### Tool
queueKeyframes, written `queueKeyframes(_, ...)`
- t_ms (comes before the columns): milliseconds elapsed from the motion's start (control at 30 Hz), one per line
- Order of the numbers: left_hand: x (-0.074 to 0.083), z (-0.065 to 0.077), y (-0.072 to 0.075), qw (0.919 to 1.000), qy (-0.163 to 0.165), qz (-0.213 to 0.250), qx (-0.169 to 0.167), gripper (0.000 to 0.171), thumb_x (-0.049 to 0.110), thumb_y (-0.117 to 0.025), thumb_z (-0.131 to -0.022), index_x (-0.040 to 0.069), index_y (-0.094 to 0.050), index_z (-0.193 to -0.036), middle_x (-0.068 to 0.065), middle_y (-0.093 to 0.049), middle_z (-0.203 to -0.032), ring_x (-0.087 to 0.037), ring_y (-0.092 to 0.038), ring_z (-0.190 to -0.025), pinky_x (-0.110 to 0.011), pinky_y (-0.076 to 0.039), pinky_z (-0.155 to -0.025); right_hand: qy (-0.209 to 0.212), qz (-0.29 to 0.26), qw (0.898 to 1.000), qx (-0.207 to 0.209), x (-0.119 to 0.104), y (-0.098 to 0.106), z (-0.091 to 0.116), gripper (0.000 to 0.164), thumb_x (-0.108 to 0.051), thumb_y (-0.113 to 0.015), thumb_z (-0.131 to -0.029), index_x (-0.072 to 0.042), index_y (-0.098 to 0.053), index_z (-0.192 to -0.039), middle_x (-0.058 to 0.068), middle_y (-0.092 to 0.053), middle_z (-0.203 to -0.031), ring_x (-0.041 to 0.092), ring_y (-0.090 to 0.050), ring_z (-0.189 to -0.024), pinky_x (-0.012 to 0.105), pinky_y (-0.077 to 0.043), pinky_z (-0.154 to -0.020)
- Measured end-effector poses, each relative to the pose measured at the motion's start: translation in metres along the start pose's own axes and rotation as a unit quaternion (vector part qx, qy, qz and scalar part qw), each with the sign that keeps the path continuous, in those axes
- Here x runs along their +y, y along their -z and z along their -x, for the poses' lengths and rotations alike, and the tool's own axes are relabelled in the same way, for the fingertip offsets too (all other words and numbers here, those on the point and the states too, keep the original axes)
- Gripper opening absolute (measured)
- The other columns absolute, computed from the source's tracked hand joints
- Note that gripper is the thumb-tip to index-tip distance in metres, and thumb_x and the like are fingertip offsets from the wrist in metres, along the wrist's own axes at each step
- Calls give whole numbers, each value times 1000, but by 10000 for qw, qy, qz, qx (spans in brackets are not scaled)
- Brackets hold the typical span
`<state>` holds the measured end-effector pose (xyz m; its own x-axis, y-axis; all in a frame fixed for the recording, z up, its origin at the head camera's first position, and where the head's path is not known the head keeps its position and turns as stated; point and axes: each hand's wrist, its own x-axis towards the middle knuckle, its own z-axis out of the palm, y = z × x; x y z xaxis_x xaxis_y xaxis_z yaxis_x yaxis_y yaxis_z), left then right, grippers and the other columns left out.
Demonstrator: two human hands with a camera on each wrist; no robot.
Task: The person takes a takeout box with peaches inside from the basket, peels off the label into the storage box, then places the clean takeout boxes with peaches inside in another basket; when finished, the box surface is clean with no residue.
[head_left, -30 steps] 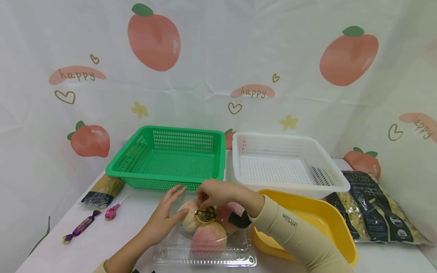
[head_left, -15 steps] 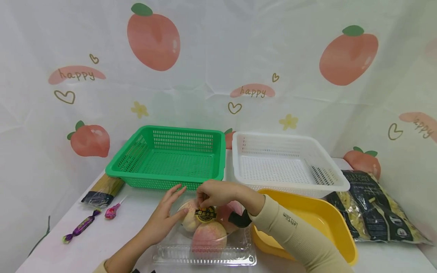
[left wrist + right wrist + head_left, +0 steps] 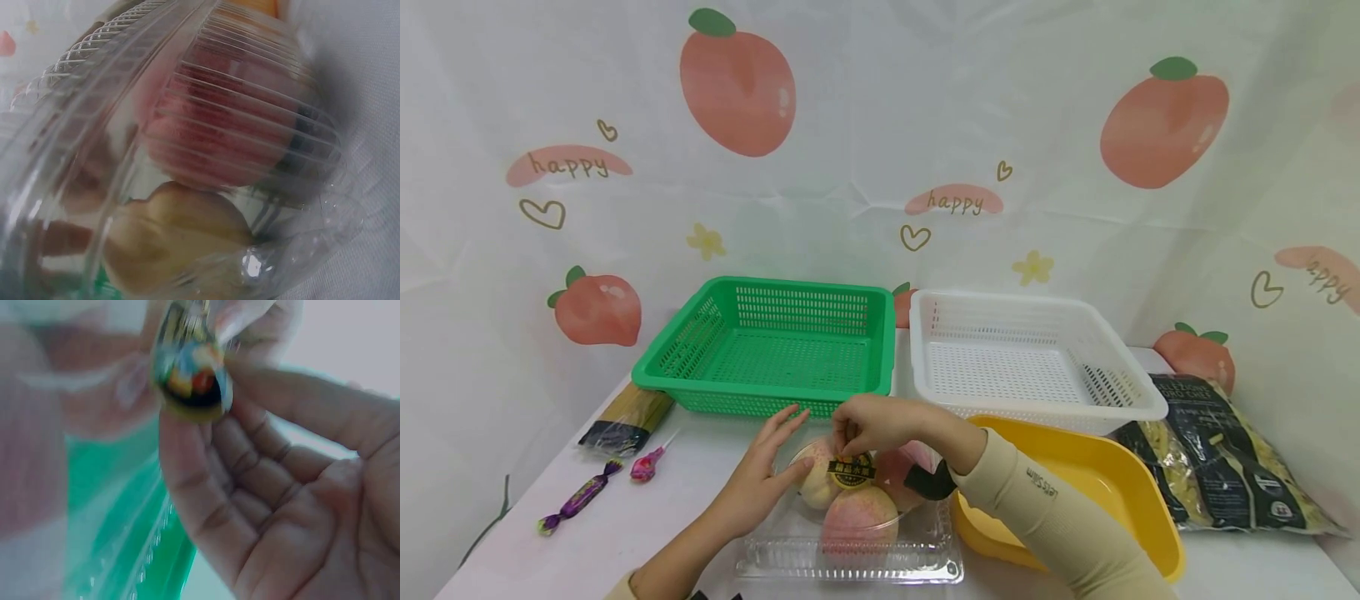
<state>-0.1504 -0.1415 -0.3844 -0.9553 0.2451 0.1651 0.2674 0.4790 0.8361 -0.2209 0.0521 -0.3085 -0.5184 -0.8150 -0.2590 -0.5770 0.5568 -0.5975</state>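
Observation:
A clear plastic clamshell box (image 3: 932, 573) holding peaches (image 3: 859, 523) lies in front of me. A round black-and-gold sticker (image 3: 852, 472) sits on its lid. My right hand (image 3: 880, 423) pinches the sticker's far edge between thumb and index finger; in the right wrist view the sticker (image 3: 194, 387) is lifted and bent at that edge. My left hand (image 3: 758, 483) rests at the box's left side, fingers spread and fairly straight, thumb near the sticker. In the left wrist view the ribbed box wall covers a red peach (image 3: 219, 119) and a paler one (image 3: 175, 237).
Behind the box stand a green basket (image 3: 775, 396) and a white basket (image 3: 1037, 408). A yellow bin (image 3: 1097, 492) is close on the right, beside a pasta bag (image 3: 1232, 467). At left lie a noodle packet (image 3: 625, 421), a lollipop (image 3: 646, 465) and a wrapped candy (image 3: 580, 498).
The sticker's far edge shifts slightly under my right fingers. Both hands and the box otherwise stay nearly in place.

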Motion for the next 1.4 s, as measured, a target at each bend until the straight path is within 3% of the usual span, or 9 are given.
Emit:
queueKeyframes(167,0,-1,0,10000,12,31,-30,61,26,-59,-92,7,-33,-144,-14,-20,-153,-44,-15,-140,-70,-22,-101,-59,-242,9997,-18,3,3,3,13,0,-65,-84,-1,-64,-97,8,-69,-89,4,-62,-77,15,-50,-69)
queueKeyframes(300,0,0,0,10000,-28,-12,-22,61,27,-58,-92,8,-33,-144,-13,-20,-153,-43,-16,-139,-70,-22,-101,-46,92,9999,111,4,4,5,2,-2,-66,-84,-1,-68,-84,6,-68,-80,2,-57,-67,14,-49,-62)
queueKeyframes(500,1,1,0,10000,-52,-61,7,60,27,-58,-92,9,-34,-144,-13,-21,-153,-44,-17,-139,-71,-23,-100,-187,183,9996,66,4,3,5,8,-6,-65,-86,-3,-65,-78,-1,-61,-69,2,-53,-61,14,-47,-57)
queueKeyframes(833,1,0,0,9999,-64,-99,19,60,27,-58,-92,8,-35,-144,-13,-21,-152,-44,-17,-139,-71,-23,-99,-70,340,9993,-137,3,3,5,10,-7,-59,-90,-5,-59,-80,-5,-53,-70,2,-48,-63,14,-42,-58)
queueKeyframes(1167,0,1,0,9999,-84,-89,52,58,27,-58,-92,9,-36,-143,-14,-21,-152,-45,-18,-138,-72,-23,-99,-126,-69,9996,-232,3,1,6,9,-6,-55,-93,-5,-56,-84,-2,-53,-73,6,-51,-65,15,-46,-58)
queueKeyframes(1400,-3,0,-1,9997,-216,-93,83,56,24,-57,-93,7,-37,-142,-16,-22,-152,-46,-19,-137,-72,-22,-99,-4,27,9997,-224,3,3,7,10,-6,-55,-92,-4,-56,-83,-3,-53,-74,4,-48,-66,14,-42,-60)
